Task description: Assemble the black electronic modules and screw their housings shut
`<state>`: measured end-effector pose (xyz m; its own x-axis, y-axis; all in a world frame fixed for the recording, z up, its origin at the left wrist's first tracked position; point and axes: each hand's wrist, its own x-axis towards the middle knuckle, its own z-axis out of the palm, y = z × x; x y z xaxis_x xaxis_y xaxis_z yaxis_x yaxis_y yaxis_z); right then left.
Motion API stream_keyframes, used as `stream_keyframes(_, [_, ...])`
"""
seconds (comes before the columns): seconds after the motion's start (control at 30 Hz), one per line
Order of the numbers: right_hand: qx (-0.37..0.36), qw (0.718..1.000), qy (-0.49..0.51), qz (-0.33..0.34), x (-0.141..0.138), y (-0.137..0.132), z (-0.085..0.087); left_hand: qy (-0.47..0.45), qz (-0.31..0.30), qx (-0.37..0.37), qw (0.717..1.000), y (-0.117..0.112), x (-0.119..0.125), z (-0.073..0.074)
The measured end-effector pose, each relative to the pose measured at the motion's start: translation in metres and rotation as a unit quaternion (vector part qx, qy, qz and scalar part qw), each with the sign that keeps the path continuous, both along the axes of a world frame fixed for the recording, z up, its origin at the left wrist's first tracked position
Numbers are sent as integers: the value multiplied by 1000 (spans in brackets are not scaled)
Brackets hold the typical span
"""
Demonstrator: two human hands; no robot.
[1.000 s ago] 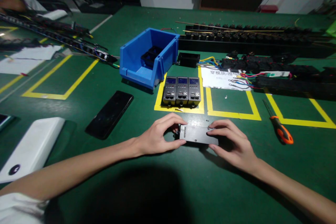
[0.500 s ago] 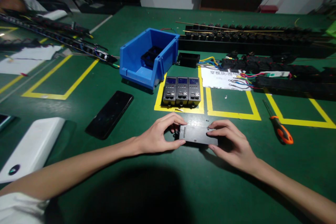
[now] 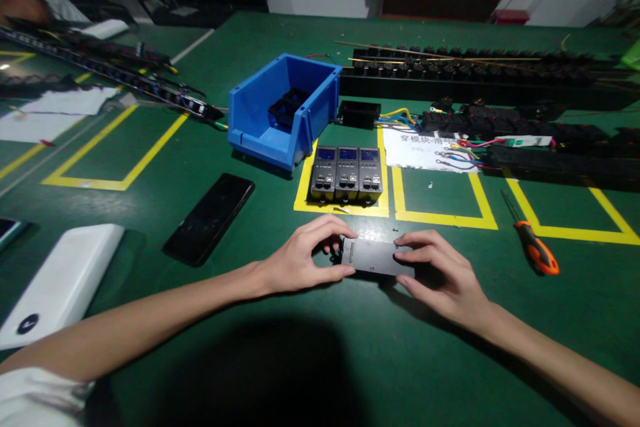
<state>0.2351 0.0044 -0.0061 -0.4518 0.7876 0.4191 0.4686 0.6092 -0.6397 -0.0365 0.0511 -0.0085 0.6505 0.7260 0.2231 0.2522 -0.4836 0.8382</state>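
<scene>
A flat dark-grey rectangular module (image 3: 375, 257) lies between my two hands, low over the green table. My left hand (image 3: 310, 257) grips its left end, thumb along the near edge and fingers at the far corner. On the other end, my right hand (image 3: 443, 273) is closed, with fingertips on the top face and far edge and the thumb on the near edge. A slot and small screw holes show on the module's upper face. Just beyond stand three similar modules (image 3: 346, 175) side by side, with small screens and ports, inside a yellow tape frame.
A blue bin (image 3: 260, 143) holding black parts stands behind on the left. A black phone (image 3: 209, 219) and a white power bank (image 3: 65, 280) lie to the left. An orange-handled screwdriver (image 3: 537, 247) lies right. Black strips with wires (image 3: 545, 163) run along the back right.
Almost nothing differs. The module's top face catches slightly more light, as if tilted a little; both hands keep their places on it.
</scene>
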Motion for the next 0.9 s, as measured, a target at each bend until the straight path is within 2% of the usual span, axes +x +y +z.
stream_keyframes(0.37, [0,1000,-4,-3,0,0,1,-18,1,43,999,-1,0,0])
stream_keyframes(0.9, [16,1000,-9,-1,-1,0,1,7,4,55,998,-2,0,0])
